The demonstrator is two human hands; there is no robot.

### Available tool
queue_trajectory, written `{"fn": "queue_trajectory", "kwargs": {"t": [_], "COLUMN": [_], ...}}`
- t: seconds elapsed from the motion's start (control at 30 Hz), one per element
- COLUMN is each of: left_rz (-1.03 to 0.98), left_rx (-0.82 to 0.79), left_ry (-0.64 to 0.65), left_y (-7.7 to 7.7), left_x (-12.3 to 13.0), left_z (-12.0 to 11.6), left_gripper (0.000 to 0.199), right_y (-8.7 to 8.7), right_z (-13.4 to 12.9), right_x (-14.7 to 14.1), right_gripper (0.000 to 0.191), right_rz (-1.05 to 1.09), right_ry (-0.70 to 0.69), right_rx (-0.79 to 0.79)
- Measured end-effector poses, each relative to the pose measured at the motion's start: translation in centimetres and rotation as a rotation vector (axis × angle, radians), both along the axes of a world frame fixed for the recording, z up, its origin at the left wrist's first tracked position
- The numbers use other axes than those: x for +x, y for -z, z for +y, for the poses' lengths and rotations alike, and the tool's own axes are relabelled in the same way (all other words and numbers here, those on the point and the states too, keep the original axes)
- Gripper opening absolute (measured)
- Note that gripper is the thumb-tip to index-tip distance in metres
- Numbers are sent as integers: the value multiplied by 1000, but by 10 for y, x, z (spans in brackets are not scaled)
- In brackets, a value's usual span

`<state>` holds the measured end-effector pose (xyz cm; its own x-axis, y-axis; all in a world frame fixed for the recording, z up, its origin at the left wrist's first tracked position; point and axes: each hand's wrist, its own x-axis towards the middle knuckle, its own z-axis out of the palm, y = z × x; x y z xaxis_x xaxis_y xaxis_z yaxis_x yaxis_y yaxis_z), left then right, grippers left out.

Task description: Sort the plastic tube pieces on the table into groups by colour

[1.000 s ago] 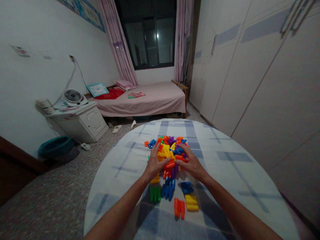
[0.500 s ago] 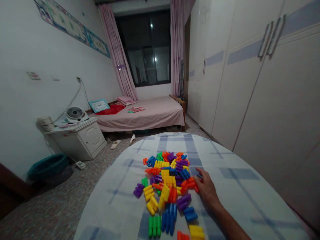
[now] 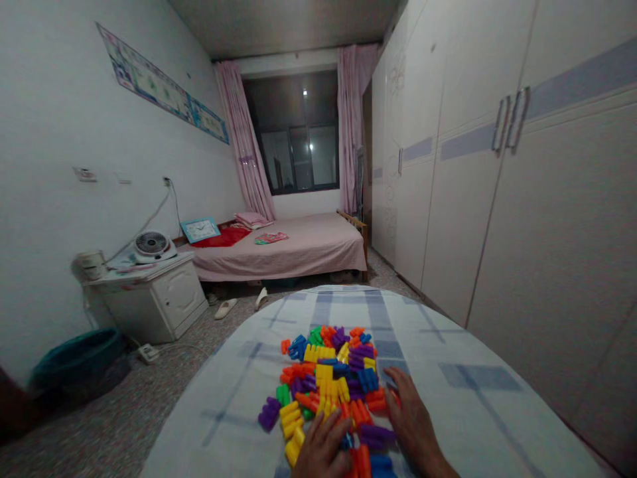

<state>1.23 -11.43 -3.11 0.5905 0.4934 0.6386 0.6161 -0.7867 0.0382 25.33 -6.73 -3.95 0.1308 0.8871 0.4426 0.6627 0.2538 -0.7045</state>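
A pile of plastic building blocks (image 3: 324,375) in yellow, orange, blue, purple and green lies on the table; many look like short tubes joined side by side. At the near side of the heap, my left hand (image 3: 323,448) rests over the blocks with its fingers apart, close to a yellow block (image 3: 294,446) and an orange one (image 3: 363,458). My right hand (image 3: 411,411) lies along the right edge, fingers stretched out and thumb side against an orange block (image 3: 377,400). Beside it sits a purple block (image 3: 375,436). The left hand covers part of the near blocks.
A checked white and blue cloth covers the round table (image 3: 233,392). Behind it stands a bed (image 3: 308,245) under a window. Wardrobes (image 3: 547,265) line the right wall. On the left are a white cabinet (image 3: 169,299) with a fan (image 3: 152,244) and a teal bin (image 3: 79,358).
My left hand has come into view over the near blocks. The camera has tilted up, so the scene sits lower. The right hand stays by the pile's right edge.
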Motion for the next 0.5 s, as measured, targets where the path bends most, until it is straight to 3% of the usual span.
{"fn": "queue_trajectory", "kwargs": {"t": [0.1,0.23,0.37,0.43,0.5], "left_rz": [-7,-153,-253,-220,-124], "left_rx": [84,-84,-263,-352,-453], "left_ry": [-131,-320,-559,-686,-726], "left_y": [-23,-49,-52,-49,-46], "left_x": [-2,-15,-44,-57,-64], "left_z": [8,34,85,110,128], "left_gripper": [22,26,35,40,40], "right_y": [-1,-2,-6,-10,-14], "right_z": [0,-2,-4,-5,-6], "right_x": [0,0,-1,-2,-3], "right_gripper": [37,37,36,36,36], "right_rz": [-9,-14,-25,-28,-30], "right_ry": [22,25,11,8,5], "right_rx": [5,6,-8,-21,-31]}}
